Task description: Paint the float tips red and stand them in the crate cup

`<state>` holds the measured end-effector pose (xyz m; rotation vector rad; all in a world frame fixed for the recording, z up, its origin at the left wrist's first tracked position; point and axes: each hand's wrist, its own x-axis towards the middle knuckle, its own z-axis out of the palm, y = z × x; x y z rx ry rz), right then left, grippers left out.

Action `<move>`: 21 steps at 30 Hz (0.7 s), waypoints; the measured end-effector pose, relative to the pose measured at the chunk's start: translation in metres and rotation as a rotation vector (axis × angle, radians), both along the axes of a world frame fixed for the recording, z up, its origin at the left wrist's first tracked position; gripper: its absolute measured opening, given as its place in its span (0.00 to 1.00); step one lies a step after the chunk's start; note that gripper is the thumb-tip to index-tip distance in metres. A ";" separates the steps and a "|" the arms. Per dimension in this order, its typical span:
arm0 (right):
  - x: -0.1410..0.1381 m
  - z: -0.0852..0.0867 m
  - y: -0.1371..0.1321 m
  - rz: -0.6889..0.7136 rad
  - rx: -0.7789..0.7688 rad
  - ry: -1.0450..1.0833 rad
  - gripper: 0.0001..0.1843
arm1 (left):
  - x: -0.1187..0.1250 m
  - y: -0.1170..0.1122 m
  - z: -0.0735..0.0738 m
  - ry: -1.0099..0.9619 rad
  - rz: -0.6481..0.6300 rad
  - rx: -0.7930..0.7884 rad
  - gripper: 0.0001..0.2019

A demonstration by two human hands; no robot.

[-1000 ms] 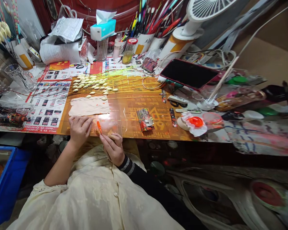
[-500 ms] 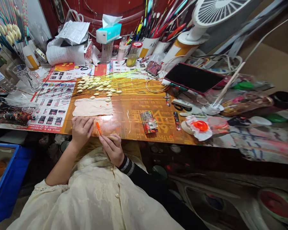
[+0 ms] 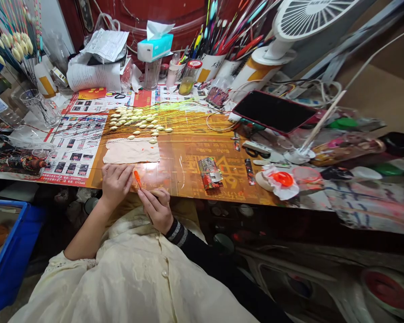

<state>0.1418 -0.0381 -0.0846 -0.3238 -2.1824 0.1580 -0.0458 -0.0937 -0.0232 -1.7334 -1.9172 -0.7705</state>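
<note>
The left hand [image 3: 115, 185] lies open on the table [image 3: 185, 190] beside a beige cloth [image 3: 132, 150]; the right grip [image 3: 151, 202] pinches an orange stick [image 3: 137, 178].

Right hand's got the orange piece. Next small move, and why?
Probably bring the orange piece up to the pale sheet: the right hand pinches it just below the sheet, and the left hand lies flat at the sheet's edge, free to steady it.
</note>
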 end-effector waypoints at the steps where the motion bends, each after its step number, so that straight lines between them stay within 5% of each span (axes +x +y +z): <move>1: 0.000 0.000 0.000 0.001 -0.001 -0.002 0.32 | 0.000 0.000 0.000 0.005 0.000 0.004 0.15; 21: -0.002 0.002 -0.001 -0.010 0.004 -0.022 0.33 | 0.000 0.000 -0.001 0.002 0.000 0.010 0.15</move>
